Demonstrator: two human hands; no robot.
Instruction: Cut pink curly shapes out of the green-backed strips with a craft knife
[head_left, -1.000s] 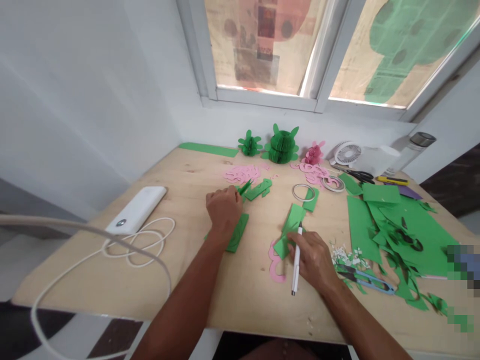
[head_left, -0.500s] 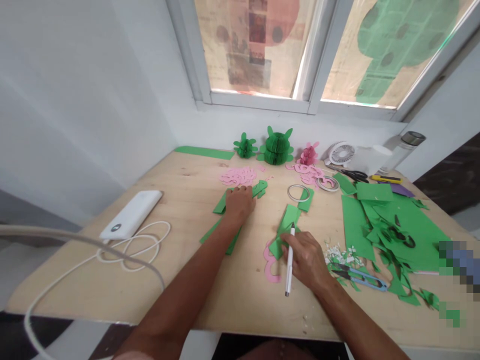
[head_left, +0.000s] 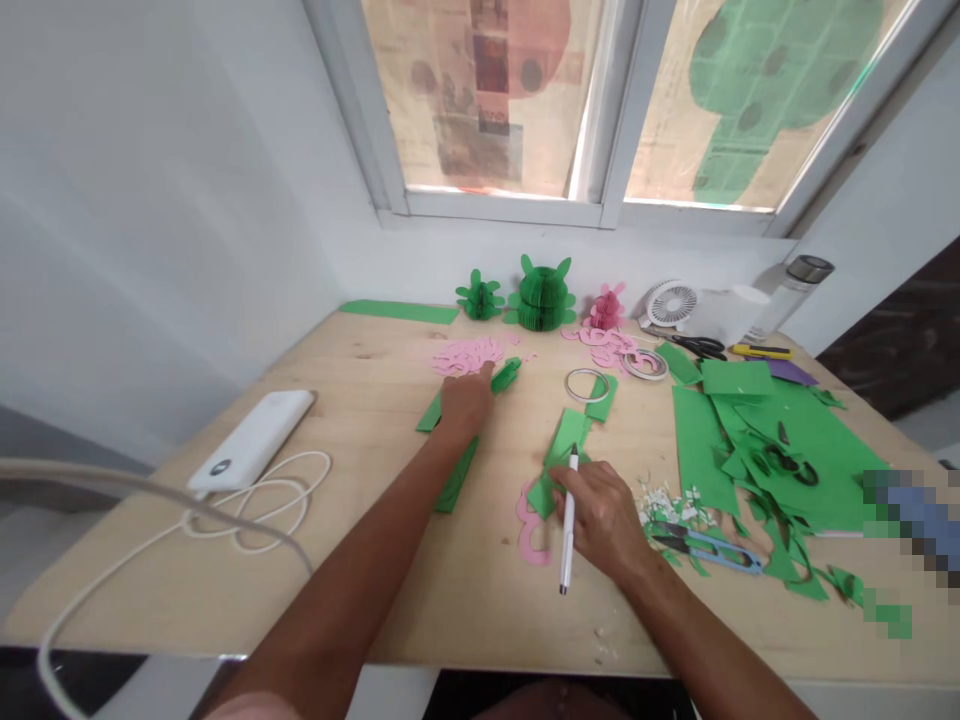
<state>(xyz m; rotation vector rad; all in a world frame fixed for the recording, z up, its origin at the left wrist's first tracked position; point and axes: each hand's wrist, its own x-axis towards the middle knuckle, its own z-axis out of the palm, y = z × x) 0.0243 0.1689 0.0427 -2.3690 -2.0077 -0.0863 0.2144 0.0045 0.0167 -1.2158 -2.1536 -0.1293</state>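
A white pen with a dark tip lies between the fingers of my right hand. The same hand's fingertips touch a green paper piece, with a pink scalloped paper cutout partly under it. Farther left, my left hand is lowered over green paper strips. Its fingers point down and are mostly hidden behind the back of the hand. Just beyond it are a pile of pink paper cutouts and a small stack of green cutouts.
Green and pink honeycomb paper figures stand along the wall. A tape roll, a ring, black scissors and blue snips lie rightward, near green sheets and scraps. A white power bank with cable is left.
The view has shifted slightly. My left hand has shifted a little on the green strips, and one strip left of the forearm no longer shows. My right hand keeps the pen.
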